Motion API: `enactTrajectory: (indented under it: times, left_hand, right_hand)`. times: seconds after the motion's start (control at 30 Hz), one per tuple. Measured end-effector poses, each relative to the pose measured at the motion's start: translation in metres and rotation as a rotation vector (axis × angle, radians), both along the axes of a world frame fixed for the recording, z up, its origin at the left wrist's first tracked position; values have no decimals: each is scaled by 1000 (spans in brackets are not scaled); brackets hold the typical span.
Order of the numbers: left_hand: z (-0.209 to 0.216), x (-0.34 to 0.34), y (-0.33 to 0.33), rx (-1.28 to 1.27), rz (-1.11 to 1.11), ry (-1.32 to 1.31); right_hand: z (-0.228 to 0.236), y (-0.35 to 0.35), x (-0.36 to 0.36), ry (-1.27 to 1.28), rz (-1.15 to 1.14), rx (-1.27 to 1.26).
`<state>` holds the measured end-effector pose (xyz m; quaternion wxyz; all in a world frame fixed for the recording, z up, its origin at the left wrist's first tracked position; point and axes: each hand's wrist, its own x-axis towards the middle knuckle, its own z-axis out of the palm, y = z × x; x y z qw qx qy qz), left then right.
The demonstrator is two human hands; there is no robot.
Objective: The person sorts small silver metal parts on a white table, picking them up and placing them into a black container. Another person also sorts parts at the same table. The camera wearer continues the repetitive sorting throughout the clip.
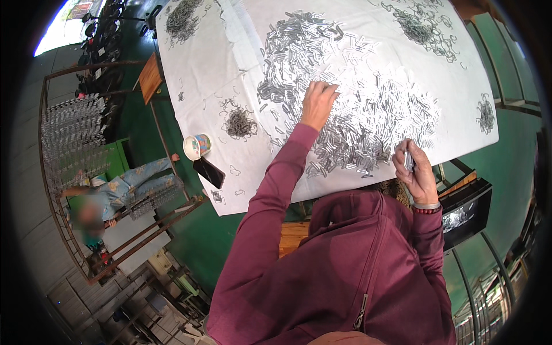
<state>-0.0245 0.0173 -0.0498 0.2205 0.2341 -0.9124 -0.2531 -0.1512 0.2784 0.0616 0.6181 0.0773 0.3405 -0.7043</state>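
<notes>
A broad heap of small, slim silver metal pieces [368,109] is spread over the white-covered table [190,115]. My left hand [320,104] reaches into the upper middle of the heap. Its fingers are bent together at the pieces, and whatever lies between the fingertips is too small to make out. Close to the table's near edge, at the lower right of the heap, my right hand [418,172] is closed around a few silver metal pieces [409,161]. A beaded bracelet and a band circle that wrist.
Piles of thin curved wire hooks lie at the far left [183,22], near left [240,122], far right [418,30] and right edge [486,118]. A paper cup [196,146] and dark phone [209,173] sit at the left edge. A black bin [467,215] holding pieces stands below right. Another person [132,184] reclines at left.
</notes>
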Motion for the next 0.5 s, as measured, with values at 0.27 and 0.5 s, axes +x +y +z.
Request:
enactTrajectory:
  times: [0.27,0.5]
  left_hand:
    - [4,-21,-1,185,49,-151]
    - [45,-4,28,1352,140,-30]
  right_hand:
    - [-17,2,21,-128,-158,18]
    - [-36,-10,32,-234,-194,25]
